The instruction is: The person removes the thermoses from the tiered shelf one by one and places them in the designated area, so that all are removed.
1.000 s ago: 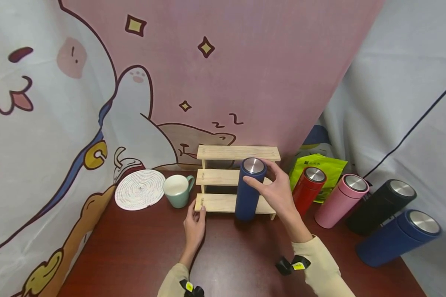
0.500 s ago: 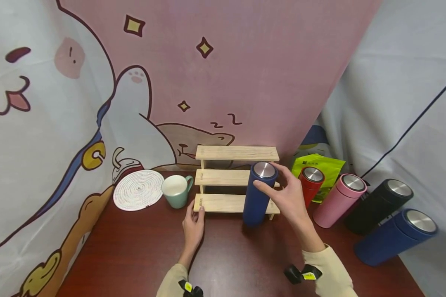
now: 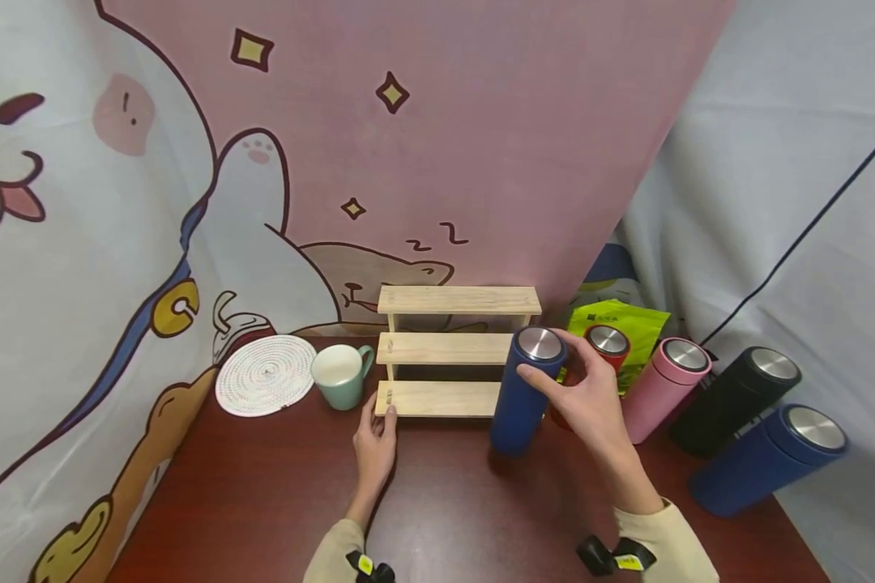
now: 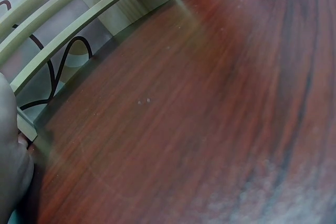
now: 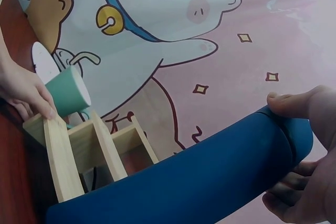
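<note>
My right hand [image 3: 592,398] grips a dark blue thermos bottle [image 3: 516,413] near its steel-topped lid, thumb on one side and fingers behind. The bottle is upright, in front of the right end of a three-tier wooden shelf [image 3: 441,398]; I cannot tell whether its base touches the table. The right wrist view has the blue bottle [image 5: 199,177] large across the bottom, with thumb and fingers around its lid end. My left hand [image 3: 374,449] holds the left end of the shelf's lowest tier, thumb at the front edge. Only part of that hand [image 4: 11,156] shows in the left wrist view.
A red bottle [image 3: 608,341], partly hidden by my right hand, a pink bottle [image 3: 659,397], a black bottle [image 3: 732,405] and another blue bottle [image 3: 761,461] stand rightward. Behind them is a green packet [image 3: 638,324]. A green mug [image 3: 340,380] and round woven mat [image 3: 262,376] lie left.
My right hand has carried the blue bottle to the right and toward me, from the shelf's front to its right end. My left hand has stayed on the shelf.
</note>
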`<state>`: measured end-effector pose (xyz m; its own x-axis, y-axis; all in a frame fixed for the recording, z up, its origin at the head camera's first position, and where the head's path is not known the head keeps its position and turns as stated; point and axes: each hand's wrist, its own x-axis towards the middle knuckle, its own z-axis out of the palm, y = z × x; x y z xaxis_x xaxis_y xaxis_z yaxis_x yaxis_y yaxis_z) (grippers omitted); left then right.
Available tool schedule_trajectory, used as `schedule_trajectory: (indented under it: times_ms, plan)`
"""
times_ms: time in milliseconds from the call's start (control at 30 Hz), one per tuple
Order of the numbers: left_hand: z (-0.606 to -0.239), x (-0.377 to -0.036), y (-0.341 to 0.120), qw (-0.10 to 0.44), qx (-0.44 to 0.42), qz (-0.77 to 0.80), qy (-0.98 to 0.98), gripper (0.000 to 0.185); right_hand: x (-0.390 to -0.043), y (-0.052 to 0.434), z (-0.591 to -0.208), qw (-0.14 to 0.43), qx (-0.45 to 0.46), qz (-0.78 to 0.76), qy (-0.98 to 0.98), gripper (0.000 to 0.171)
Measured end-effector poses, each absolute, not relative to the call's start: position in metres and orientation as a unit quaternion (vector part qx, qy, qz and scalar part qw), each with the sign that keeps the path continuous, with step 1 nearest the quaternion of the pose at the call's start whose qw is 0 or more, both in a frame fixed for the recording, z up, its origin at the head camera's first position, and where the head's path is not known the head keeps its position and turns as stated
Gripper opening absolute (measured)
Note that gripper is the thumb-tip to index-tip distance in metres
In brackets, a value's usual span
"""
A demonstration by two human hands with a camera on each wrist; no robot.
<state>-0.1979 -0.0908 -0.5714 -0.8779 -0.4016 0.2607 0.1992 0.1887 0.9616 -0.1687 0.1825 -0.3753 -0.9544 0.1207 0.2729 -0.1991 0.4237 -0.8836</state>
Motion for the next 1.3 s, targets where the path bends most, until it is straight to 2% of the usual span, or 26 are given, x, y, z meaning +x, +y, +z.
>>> schedule_trajectory:
  times_ms: [1300]
  plan:
    - [-0.575, -0.200, -0.092, 0.239, 0.065, -0.640, -0.727, 0.044, -0.131, 0.268, -0.386, 0.186, -0.116, 0.491, -0.844, 0.071]
